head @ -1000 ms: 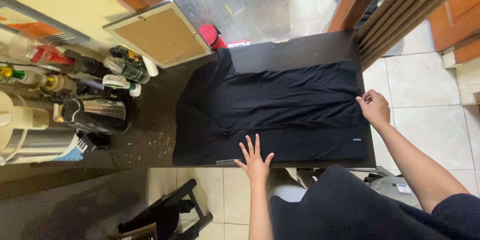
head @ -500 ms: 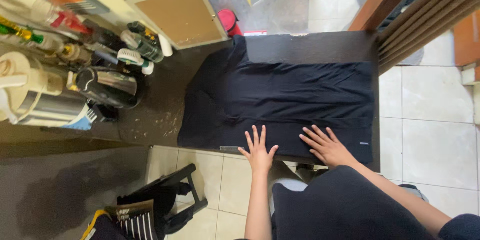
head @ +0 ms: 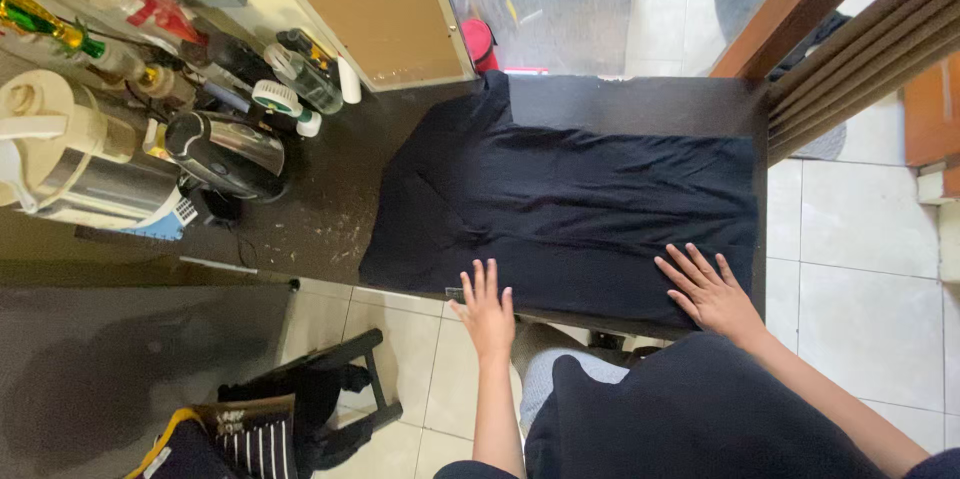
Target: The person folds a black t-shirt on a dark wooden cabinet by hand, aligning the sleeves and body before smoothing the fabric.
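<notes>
A black garment (head: 570, 204) lies spread flat on a dark table (head: 330, 199), folded into a wide rectangle. My left hand (head: 487, 304) rests flat on the garment's near edge with its fingers spread. My right hand (head: 708, 287) presses flat on the near right corner of the cloth, fingers apart. Neither hand holds anything.
At the table's left stand a steel kettle (head: 225, 151), a cream thermal jug (head: 60, 154), several bottles (head: 300, 74) and a framed board (head: 385, 19) leaning on the wall. A black stool with clothes (head: 300, 409) sits on the tiled floor below. A wooden railing (head: 850, 29) runs at right.
My right hand moved from the cloth's far right edge to the near edge, then slid right along it to the near right corner. My left hand stays flat on the near edge.
</notes>
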